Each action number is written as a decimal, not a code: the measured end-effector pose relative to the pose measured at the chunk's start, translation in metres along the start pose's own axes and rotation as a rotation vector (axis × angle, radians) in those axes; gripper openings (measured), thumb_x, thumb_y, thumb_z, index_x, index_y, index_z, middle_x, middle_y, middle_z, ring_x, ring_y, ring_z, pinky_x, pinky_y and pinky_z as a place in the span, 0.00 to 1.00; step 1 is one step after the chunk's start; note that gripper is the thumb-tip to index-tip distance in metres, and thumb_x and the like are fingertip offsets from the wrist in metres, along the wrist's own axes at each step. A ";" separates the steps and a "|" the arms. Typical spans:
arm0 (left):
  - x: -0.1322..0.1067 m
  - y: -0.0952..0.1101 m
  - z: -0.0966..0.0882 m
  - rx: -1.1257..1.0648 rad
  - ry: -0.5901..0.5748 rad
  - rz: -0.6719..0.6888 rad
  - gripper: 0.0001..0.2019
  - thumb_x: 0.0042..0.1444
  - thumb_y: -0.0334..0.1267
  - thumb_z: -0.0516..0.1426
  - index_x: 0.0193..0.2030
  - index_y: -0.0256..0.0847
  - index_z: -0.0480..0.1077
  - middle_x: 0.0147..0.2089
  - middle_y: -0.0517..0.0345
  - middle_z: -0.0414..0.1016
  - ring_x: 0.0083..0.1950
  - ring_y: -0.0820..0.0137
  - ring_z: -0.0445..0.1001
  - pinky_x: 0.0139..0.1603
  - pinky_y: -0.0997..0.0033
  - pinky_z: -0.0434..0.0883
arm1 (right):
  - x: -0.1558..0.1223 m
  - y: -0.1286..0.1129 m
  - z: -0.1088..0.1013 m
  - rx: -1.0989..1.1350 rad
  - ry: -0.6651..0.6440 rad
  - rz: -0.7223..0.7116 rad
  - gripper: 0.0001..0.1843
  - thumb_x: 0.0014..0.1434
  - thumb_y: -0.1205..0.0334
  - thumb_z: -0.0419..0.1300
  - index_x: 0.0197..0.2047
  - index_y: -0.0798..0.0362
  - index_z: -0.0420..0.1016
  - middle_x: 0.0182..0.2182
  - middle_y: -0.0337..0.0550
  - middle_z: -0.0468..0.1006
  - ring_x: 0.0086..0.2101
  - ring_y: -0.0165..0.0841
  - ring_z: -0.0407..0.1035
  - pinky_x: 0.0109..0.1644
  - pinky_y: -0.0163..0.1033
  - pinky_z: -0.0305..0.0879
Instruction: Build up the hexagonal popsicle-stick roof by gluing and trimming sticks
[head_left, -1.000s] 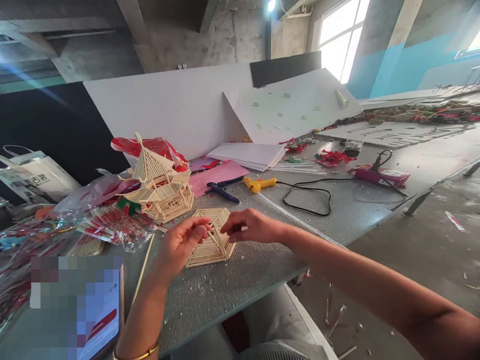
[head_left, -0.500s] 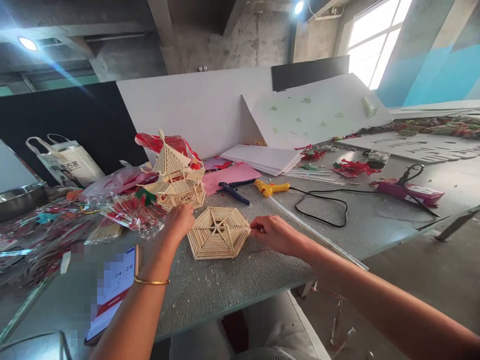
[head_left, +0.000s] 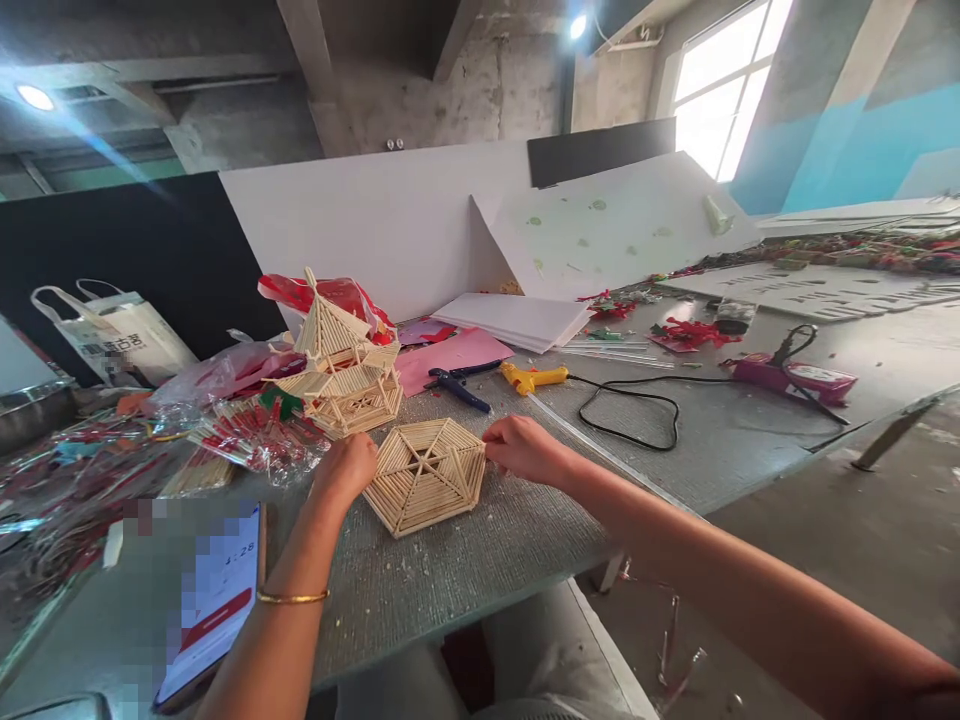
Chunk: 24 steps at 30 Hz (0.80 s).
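Hexagonal stick roof — 6 ribs, pale

The stick roof, tipped up earlier, now lies flat.

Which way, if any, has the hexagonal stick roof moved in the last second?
Yes: the roof tipped from tilted to flat on the table, staying just in front of the stick pagoda.

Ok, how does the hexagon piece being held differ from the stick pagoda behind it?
The hexagon piece is one low panel; the pagoda stands tall in stacked tiers. The left hand and right hand grip the hexagon piece by its edges; the pagoda is untouched. Both are pale sticks.
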<state>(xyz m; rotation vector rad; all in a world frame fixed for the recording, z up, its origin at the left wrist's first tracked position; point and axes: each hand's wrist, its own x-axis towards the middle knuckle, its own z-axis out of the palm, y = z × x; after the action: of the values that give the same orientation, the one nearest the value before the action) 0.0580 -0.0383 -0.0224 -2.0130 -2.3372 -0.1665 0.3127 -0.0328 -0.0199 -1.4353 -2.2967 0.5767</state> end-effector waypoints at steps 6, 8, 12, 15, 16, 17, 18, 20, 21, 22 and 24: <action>-0.026 -0.005 -0.001 -0.052 -0.013 -0.044 0.14 0.57 0.39 0.48 0.36 0.37 0.73 0.37 0.47 0.79 0.39 0.65 0.76 0.35 0.74 0.65 | 0.030 0.002 0.002 0.084 -0.005 0.090 0.09 0.45 0.71 0.51 0.18 0.58 0.67 0.17 0.40 0.68 0.20 0.25 0.61 0.23 0.31 0.49; -0.034 -0.004 -0.002 -0.118 -0.018 -0.055 0.13 0.58 0.39 0.48 0.36 0.39 0.73 0.35 0.50 0.79 0.36 0.67 0.76 0.33 0.75 0.65 | 0.041 0.002 0.002 0.157 -0.027 0.112 0.08 0.44 0.74 0.51 0.19 0.59 0.69 0.17 0.40 0.67 0.20 0.26 0.61 0.23 0.31 0.50; -0.048 -0.003 -0.003 -0.267 -0.045 -0.119 0.12 0.58 0.38 0.48 0.36 0.38 0.71 0.31 0.52 0.78 0.28 0.69 0.76 0.29 0.75 0.66 | 0.059 0.000 0.002 0.266 -0.070 0.156 0.08 0.44 0.76 0.52 0.25 0.61 0.72 0.17 0.41 0.68 0.19 0.28 0.63 0.22 0.31 0.54; -0.054 -0.006 0.000 -0.396 -0.075 -0.165 0.11 0.58 0.38 0.47 0.37 0.37 0.69 0.28 0.52 0.77 0.23 0.69 0.74 0.26 0.74 0.66 | 0.068 -0.003 0.005 0.361 -0.091 0.184 0.08 0.46 0.75 0.53 0.26 0.60 0.72 0.18 0.42 0.70 0.19 0.27 0.63 0.22 0.30 0.56; -0.056 -0.008 0.001 -0.448 -0.083 -0.176 0.11 0.57 0.39 0.47 0.37 0.37 0.68 0.27 0.52 0.77 0.22 0.69 0.74 0.25 0.74 0.67 | 0.070 -0.004 0.006 0.386 -0.094 0.192 0.07 0.47 0.74 0.53 0.26 0.60 0.72 0.18 0.42 0.70 0.18 0.27 0.63 0.21 0.30 0.57; -0.058 -0.010 0.003 -0.497 -0.089 -0.187 0.11 0.57 0.39 0.47 0.37 0.37 0.68 0.26 0.53 0.77 0.22 0.68 0.74 0.24 0.73 0.67 | 0.072 -0.005 0.007 0.407 -0.099 0.199 0.07 0.47 0.74 0.53 0.26 0.59 0.72 0.17 0.41 0.70 0.18 0.26 0.63 0.21 0.30 0.57; -0.059 -0.012 0.004 -0.542 -0.091 -0.196 0.12 0.57 0.40 0.47 0.38 0.37 0.68 0.26 0.53 0.76 0.22 0.67 0.75 0.24 0.72 0.68 | 0.074 -0.006 0.008 0.425 -0.106 0.206 0.07 0.47 0.74 0.53 0.27 0.59 0.72 0.17 0.40 0.70 0.18 0.26 0.63 0.21 0.29 0.58; -0.062 -0.016 0.006 -0.605 -0.092 -0.212 0.12 0.57 0.41 0.47 0.38 0.37 0.67 0.25 0.53 0.76 0.23 0.66 0.75 0.24 0.71 0.69 | 0.076 -0.008 0.009 0.452 -0.124 0.216 0.07 0.46 0.74 0.53 0.27 0.59 0.72 0.16 0.39 0.70 0.17 0.25 0.63 0.21 0.28 0.58; -0.063 -0.017 0.006 -0.622 -0.094 -0.221 0.12 0.56 0.42 0.48 0.38 0.37 0.67 0.25 0.52 0.76 0.23 0.66 0.75 0.25 0.70 0.69 | 0.077 -0.010 0.009 0.462 -0.132 0.219 0.07 0.46 0.75 0.53 0.27 0.59 0.72 0.16 0.39 0.70 0.17 0.25 0.63 0.21 0.28 0.58; -0.064 -0.018 0.006 -0.634 -0.098 -0.230 0.13 0.56 0.43 0.48 0.37 0.37 0.67 0.25 0.52 0.76 0.22 0.66 0.75 0.25 0.70 0.70 | 0.078 -0.011 0.008 0.470 -0.139 0.222 0.08 0.45 0.75 0.54 0.27 0.60 0.72 0.16 0.40 0.71 0.17 0.25 0.63 0.21 0.28 0.59; -0.066 -0.019 0.006 -0.670 -0.108 -0.246 0.13 0.56 0.45 0.48 0.37 0.37 0.68 0.24 0.53 0.76 0.22 0.66 0.75 0.25 0.70 0.71 | 0.079 -0.015 0.008 0.480 -0.150 0.225 0.07 0.45 0.76 0.54 0.27 0.60 0.72 0.16 0.41 0.71 0.18 0.25 0.63 0.21 0.29 0.59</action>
<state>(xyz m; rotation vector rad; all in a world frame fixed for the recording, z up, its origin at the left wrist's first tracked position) 0.0489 -0.1049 -0.0366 -1.9714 -2.8643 -0.9938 0.2645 0.0321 -0.0109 -1.4461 -1.9210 1.2433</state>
